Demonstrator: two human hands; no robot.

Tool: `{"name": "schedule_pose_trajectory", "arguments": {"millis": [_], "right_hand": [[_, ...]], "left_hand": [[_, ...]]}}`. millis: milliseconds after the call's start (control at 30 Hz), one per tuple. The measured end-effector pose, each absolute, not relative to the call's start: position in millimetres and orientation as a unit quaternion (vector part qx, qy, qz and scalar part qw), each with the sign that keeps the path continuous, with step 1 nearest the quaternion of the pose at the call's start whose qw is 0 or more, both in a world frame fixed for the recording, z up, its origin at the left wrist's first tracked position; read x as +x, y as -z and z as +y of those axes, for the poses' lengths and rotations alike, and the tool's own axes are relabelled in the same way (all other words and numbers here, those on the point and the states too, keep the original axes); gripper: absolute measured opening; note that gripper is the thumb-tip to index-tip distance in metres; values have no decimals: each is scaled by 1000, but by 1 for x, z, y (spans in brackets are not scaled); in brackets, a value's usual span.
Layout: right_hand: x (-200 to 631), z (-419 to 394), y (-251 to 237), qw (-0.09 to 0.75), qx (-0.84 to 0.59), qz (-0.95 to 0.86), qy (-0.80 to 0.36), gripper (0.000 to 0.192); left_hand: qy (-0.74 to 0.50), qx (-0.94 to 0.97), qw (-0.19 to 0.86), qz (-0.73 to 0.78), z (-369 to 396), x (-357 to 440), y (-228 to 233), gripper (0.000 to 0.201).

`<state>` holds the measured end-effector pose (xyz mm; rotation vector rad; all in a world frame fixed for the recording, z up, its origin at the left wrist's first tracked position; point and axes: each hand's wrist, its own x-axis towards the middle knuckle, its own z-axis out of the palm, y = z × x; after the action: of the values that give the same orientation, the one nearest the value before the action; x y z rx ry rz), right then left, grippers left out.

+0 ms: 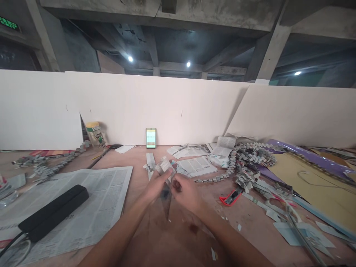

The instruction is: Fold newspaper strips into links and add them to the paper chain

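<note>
A small piece of folded newspaper (164,165) is held up in front of me, above the table. My left hand (156,182) grips it with the thumb lying across its face. My right hand (185,190) is curled closed at the paper's right edge, its fingertips partly hidden. Below the hands is a dark, pointed, blurred shape (166,204) that I cannot make out. Just behind the left hand lie narrow strips of newspaper (150,161), and flat printed sheets (198,166) spread out beyond the right hand.
A black power strip (55,211) rests on spread newspaper (111,200) at left. A lit phone (151,138) leans against the white board (155,104). Woven paper chains (253,155), a red-edged cutter (231,197) and a yellow board (314,185) lie at right. A jar (95,133) stands back left.
</note>
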<state>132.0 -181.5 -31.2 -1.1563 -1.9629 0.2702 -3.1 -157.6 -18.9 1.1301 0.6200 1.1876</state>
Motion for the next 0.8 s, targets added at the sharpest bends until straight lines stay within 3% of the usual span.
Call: {"name": "schedule_pose_trajectory", "arguments": {"millis": [100, 200, 267, 367, 433, 667, 800], "right_hand": [[132, -190, 33, 418, -463, -774, -110, 21], [136, -192, 25, 488, -476, -718, -142, 14], [140, -190, 19, 520, -474, -689, -173, 24], [144, -184, 16, 508, -463, -684, -242, 26], [144, -181, 17, 492, -455, -685, -285, 17], [141, -179, 18, 548, -467, -611, -329, 28], [145, -177, 15, 554, -469, -598, -341, 37]], "left_hand": [[-504, 526, 611, 310, -157, -9, 22, 36], [-437, 581, 608, 318, -158, -18, 20, 39], [-377, 623, 614, 305, -160, -22, 17, 41], [-327, 660, 612, 288, -164, -24, 14, 42], [-334, 672, 595, 288, -165, -22, 14, 38], [-434, 655, 487, 382, -162, -17, 16, 23], [-468, 634, 482, 383, -162, -18, 13, 21]]}}
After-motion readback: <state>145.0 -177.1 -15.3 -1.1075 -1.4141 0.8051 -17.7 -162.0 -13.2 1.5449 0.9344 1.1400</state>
